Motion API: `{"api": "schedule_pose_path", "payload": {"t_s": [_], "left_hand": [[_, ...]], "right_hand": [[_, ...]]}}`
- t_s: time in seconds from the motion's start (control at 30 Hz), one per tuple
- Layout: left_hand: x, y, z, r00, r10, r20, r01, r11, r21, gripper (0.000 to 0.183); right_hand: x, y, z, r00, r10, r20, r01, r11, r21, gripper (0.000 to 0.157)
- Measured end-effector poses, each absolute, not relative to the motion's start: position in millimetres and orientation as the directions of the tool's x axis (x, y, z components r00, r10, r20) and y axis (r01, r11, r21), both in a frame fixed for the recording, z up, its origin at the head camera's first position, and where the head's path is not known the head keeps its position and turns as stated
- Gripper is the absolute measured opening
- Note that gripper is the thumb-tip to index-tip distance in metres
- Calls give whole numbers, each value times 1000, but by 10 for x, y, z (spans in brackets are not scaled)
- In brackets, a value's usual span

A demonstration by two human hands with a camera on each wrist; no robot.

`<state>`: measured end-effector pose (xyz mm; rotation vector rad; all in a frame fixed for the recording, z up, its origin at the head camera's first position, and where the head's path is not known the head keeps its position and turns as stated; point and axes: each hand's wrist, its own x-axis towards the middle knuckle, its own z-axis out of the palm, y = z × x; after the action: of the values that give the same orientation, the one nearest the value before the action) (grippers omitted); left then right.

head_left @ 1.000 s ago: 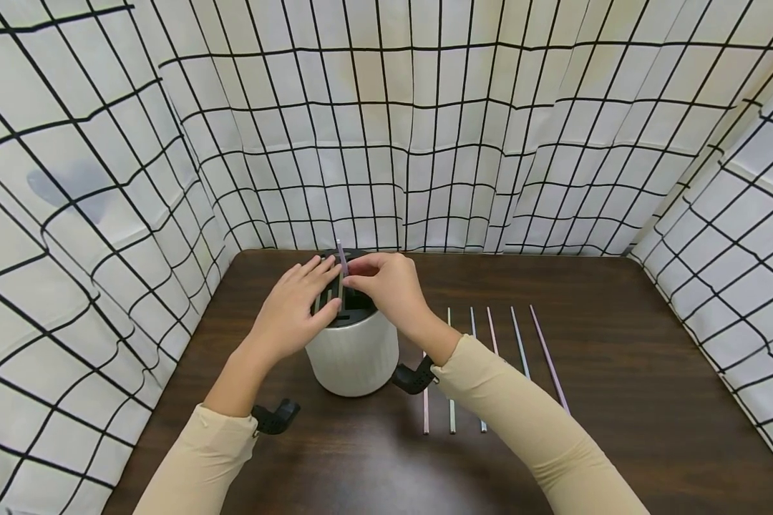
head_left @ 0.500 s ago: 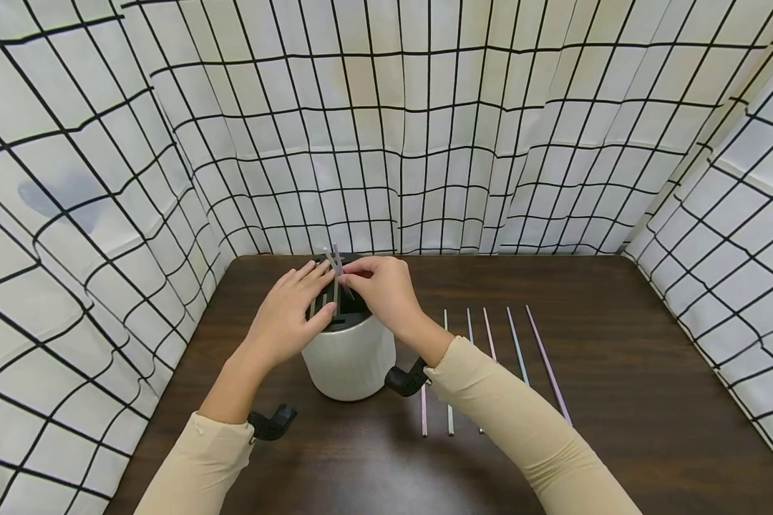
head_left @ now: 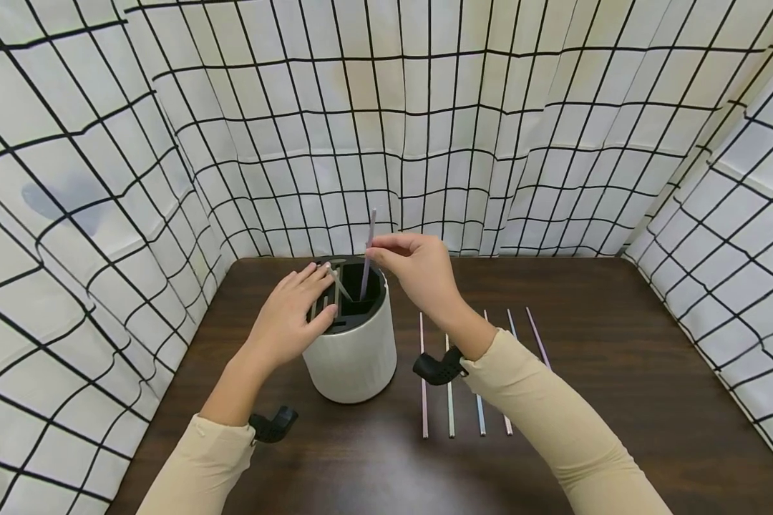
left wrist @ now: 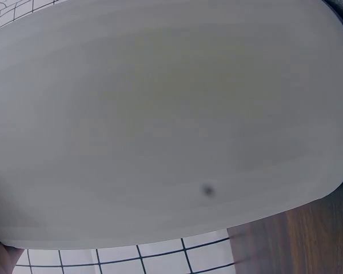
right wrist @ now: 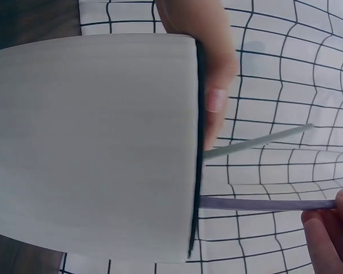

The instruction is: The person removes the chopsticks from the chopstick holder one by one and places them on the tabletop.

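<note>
A white utensil holder point(head_left: 351, 365) with a black slotted top stands on the table. My left hand point(head_left: 288, 309) rests on that top with its fingers spread over the slots. Between thumb and fingertips my right hand point(head_left: 419, 275) pinches a purple chopstick point(head_left: 366, 270), whose lower end is down in the holder's large opening. A pale green chopstick point(right wrist: 263, 140) leans out of the same holder, slanting apart from the purple one. In the left wrist view the holder's wall point(left wrist: 171, 125) fills nearly everything and hides the fingers.
Several chopsticks lie side by side right of the holder, including a pink one point(head_left: 424, 408), a green one point(head_left: 451, 415) and a purple one point(head_left: 537, 336). My right forearm passes over some of them. A grid-patterned curtain point(head_left: 451, 129) encloses the dark wooden table point(head_left: 631, 386).
My right hand has moved right and slightly up with the purple chopstick, which now stands steeper and away from the pale green one. My left hand stays on the holder.
</note>
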<state>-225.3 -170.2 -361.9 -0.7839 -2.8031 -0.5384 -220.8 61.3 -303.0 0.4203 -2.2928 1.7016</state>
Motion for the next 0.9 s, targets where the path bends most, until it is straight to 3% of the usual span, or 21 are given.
{"api": "schedule_pose_path", "payload": {"t_s": [0.63, 0.9], "left_hand": [[-2248, -1711, -3619, -844, 465, 268, 531, 793, 298, 57], [-2269, -1699, -3613, -846, 462, 267, 529, 793, 301, 57]], "right_hand": [[-1956, 1193, -2595, -887, 29, 461, -454, -236, -859, 24], [-1949, 1615, -2471, -932, 64, 357, -347, -451, -822, 19]]}}
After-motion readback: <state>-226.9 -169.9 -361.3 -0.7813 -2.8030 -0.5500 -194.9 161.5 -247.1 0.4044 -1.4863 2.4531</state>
